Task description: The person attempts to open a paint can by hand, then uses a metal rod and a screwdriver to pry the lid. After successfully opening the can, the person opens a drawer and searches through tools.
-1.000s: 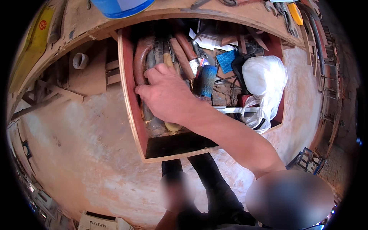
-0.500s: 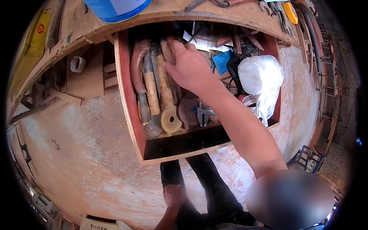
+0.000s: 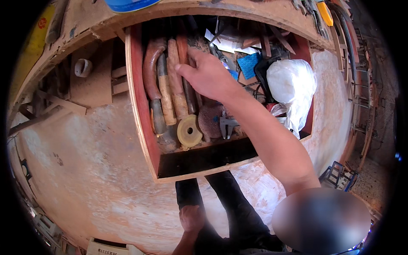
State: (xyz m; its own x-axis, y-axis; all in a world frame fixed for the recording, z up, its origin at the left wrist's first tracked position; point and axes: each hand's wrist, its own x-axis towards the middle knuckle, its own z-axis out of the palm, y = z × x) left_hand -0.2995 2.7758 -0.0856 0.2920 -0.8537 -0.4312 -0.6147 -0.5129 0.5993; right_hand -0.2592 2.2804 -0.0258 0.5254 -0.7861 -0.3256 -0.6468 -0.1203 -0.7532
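Observation:
My right hand [image 3: 208,74] reaches into a wooden drawer [image 3: 144,127] with red inner sides. Its thumb touches a pale wooden handle [image 3: 177,91], and its bent fingers close over a reddish-brown wooden handle [image 3: 182,40] beside it. To the left lie another pale wooden handle [image 3: 166,100] and a curved brown handle [image 3: 152,70]. Nearer me are a yellowish disc with a centre hole [image 3: 182,132], a dark round abrasive disc [image 3: 209,121] and a metal caliper [image 3: 224,127]. My left hand [image 3: 192,218] rests on my leg, its fingertips hidden.
A white plastic bag [image 3: 287,80], a blue patterned piece [image 3: 248,66] and white papers [image 3: 229,43] fill the drawer's right and back. The bench edge [image 3: 204,9] overhangs the back, with a blue can [image 3: 131,4] on it. Wood pieces [image 3: 59,102] stand under the bench at left.
My right hand has shifted slightly nearer me and to the right. The pale handle beside its thumb has moved left. The view has tilted, so the bench sits higher. My left hand stays on my leg.

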